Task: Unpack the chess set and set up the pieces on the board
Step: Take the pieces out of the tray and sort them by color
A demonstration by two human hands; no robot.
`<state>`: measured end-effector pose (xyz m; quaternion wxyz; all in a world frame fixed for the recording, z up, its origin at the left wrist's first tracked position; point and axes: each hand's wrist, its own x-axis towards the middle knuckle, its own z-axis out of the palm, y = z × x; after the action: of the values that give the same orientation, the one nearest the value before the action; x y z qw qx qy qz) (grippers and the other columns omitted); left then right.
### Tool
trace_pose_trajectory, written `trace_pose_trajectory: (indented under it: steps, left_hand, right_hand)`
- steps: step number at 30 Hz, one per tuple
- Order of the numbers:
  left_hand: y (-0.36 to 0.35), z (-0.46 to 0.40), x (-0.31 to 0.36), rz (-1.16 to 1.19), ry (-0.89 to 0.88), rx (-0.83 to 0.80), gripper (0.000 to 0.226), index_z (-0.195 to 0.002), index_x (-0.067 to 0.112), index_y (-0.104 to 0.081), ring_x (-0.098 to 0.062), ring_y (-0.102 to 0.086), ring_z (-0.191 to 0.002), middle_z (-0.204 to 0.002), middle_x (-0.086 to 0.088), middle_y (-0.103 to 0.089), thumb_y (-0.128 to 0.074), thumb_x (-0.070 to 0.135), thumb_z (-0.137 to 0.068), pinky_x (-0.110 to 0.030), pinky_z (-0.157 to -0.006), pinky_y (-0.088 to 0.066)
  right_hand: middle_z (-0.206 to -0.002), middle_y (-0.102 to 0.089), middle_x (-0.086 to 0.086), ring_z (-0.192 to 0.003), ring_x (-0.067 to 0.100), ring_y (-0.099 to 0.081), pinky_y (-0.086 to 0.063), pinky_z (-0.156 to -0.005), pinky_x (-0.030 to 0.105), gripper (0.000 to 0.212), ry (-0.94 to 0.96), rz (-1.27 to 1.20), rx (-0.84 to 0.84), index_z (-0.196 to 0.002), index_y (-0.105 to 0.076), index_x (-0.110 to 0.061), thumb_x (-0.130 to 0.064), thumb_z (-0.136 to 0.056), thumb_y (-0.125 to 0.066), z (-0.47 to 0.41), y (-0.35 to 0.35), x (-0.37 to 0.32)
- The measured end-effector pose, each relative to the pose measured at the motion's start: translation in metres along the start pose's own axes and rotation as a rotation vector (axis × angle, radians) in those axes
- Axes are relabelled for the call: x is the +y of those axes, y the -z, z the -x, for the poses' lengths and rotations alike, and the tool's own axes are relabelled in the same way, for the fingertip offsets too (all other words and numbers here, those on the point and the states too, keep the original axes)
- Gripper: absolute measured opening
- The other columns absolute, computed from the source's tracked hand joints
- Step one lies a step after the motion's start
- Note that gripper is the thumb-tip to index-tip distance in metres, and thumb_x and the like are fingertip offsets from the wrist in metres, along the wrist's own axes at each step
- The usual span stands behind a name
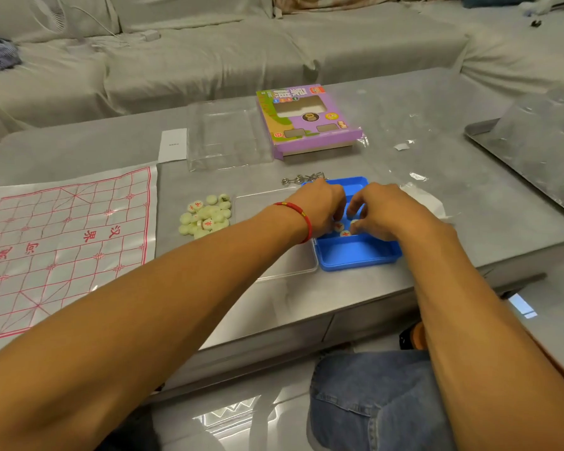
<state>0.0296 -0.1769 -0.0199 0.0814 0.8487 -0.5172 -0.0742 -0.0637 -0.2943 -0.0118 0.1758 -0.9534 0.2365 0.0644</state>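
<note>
Reaching into the blue tray [355, 255] on the grey worktop [469, 203], both hands work among the few round pieces [339, 226] left inside. The left hand [321, 206], a red cord at its wrist, curls its fingers down over them; whether its grip holds one I cannot tell. The right hand [385, 211] pinches a pale piece [354, 222] between thumb and forefinger. Left of the tray, a heap of pale pieces [205, 216] lies on the worktop, and beyond it the paper board [62, 242] with red lines is spread flat. Farther back sit a purple box [306, 118], a clear plastic cover [225, 138] and some metal ring puzzles [302, 179].
</note>
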Motion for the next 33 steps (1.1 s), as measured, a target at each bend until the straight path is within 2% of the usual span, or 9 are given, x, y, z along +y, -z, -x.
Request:
trace_pose_trajectory:
  steps: [6, 10, 14, 16, 19, 23, 25, 29, 33]
  left_hand:
    - [0.005, 0.001, 0.002, -0.015, -0.019, -0.067, 0.022, -0.103, 0.013, -0.073, -0.024, -0.062, -0.085, -0.094, -0.009, -0.071, -0.069, 0.025, -0.085, -0.038, -0.080, -0.054]
    - [0.010, 0.000, 0.003, -0.025, 0.005, -0.086, 0.032, -0.111, 0.012, -0.069, -0.020, -0.059, -0.080, -0.096, -0.008, -0.070, -0.073, 0.030, -0.083, -0.033, -0.078, -0.054]
    - [0.012, 0.000, 0.008, -0.068, -0.004, -0.077, 0.027, -0.107, 0.015, -0.071, -0.023, -0.062, -0.086, -0.096, -0.008, -0.071, -0.070, 0.026, -0.083, -0.032, -0.077, -0.053]
    - [0.014, 0.002, 0.012, -0.095, -0.014, -0.087, 0.024, -0.105, 0.014, -0.072, -0.025, -0.063, -0.087, -0.094, -0.009, -0.071, -0.067, 0.022, -0.082, -0.032, -0.076, -0.053]
    - [0.017, 0.003, 0.014, -0.117, -0.031, -0.070, 0.023, -0.104, 0.012, -0.071, -0.027, -0.063, -0.091, -0.096, -0.010, -0.070, -0.064, 0.017, -0.083, -0.036, -0.080, -0.053]
    - [0.012, 0.001, 0.017, -0.170, -0.062, -0.045, 0.021, -0.108, 0.009, -0.064, -0.028, -0.059, -0.095, -0.101, -0.012, -0.067, -0.058, 0.017, -0.090, -0.033, -0.078, -0.048]
    - [0.009, 0.000, 0.018, -0.196, -0.073, -0.035, 0.020, -0.109, 0.008, -0.061, -0.027, -0.059, -0.094, -0.101, -0.012, -0.066, -0.056, 0.018, -0.091, -0.029, -0.072, -0.042]
    - [0.007, -0.002, 0.017, -0.157, -0.060, -0.010, 0.016, -0.105, 0.008, -0.062, -0.028, -0.060, -0.093, -0.100, -0.014, -0.065, -0.057, 0.016, -0.092, -0.029, -0.071, -0.041]
    - [0.006, -0.001, 0.015, -0.159, -0.061, 0.016, 0.015, -0.104, 0.008, -0.063, -0.030, -0.060, -0.093, -0.102, -0.016, -0.066, -0.057, 0.013, -0.091, -0.030, -0.069, -0.039]
  right_hand:
    - [-0.089, -0.068, 0.011, -0.082, 0.030, -0.065, -0.051, -0.066, 0.030, 0.017, -0.013, -0.035, 0.037, -0.085, -0.072, -0.012, -0.015, -0.073, -0.083, -0.007, -0.006, -0.015]
    - [-0.091, -0.073, 0.008, -0.082, 0.023, -0.069, -0.058, -0.079, 0.035, 0.013, -0.037, -0.149, 0.026, -0.087, -0.075, -0.012, -0.011, -0.076, -0.081, -0.005, 0.001, -0.009]
    - [-0.092, -0.068, 0.002, -0.087, 0.022, -0.064, -0.055, -0.080, 0.034, 0.032, -0.013, -0.119, -0.057, -0.091, -0.072, -0.018, -0.036, -0.069, -0.088, 0.003, 0.002, -0.005]
    - [-0.092, -0.067, 0.006, -0.086, 0.025, -0.064, -0.056, -0.079, 0.038, 0.034, -0.009, -0.128, -0.035, -0.088, -0.071, -0.018, -0.038, -0.066, -0.088, 0.003, -0.002, -0.008]
    - [-0.090, -0.067, 0.010, -0.082, 0.027, -0.063, -0.055, -0.073, 0.038, 0.033, -0.006, -0.091, -0.018, -0.089, -0.068, -0.012, -0.033, -0.069, -0.084, 0.000, -0.004, -0.015]
    - [-0.087, -0.062, 0.011, -0.078, 0.029, -0.058, -0.040, -0.059, 0.029, 0.017, -0.017, -0.004, 0.018, -0.083, -0.061, -0.013, -0.019, -0.077, -0.075, -0.001, -0.003, -0.016]
    - [-0.090, -0.058, 0.011, -0.076, 0.029, -0.053, -0.038, -0.060, 0.029, 0.019, -0.025, 0.011, 0.048, -0.084, -0.055, -0.012, -0.018, -0.080, -0.073, 0.000, -0.004, -0.017]
    - [-0.097, -0.053, 0.014, -0.080, 0.033, -0.051, -0.037, -0.067, 0.032, 0.025, -0.025, 0.038, 0.117, -0.104, -0.058, -0.007, -0.019, -0.086, -0.070, 0.002, -0.007, -0.021]
    - [-0.085, -0.052, 0.011, -0.077, 0.034, -0.054, -0.037, -0.065, 0.031, 0.020, -0.017, 0.053, 0.142, -0.095, -0.064, -0.006, -0.018, -0.082, -0.073, 0.003, -0.007, -0.022]
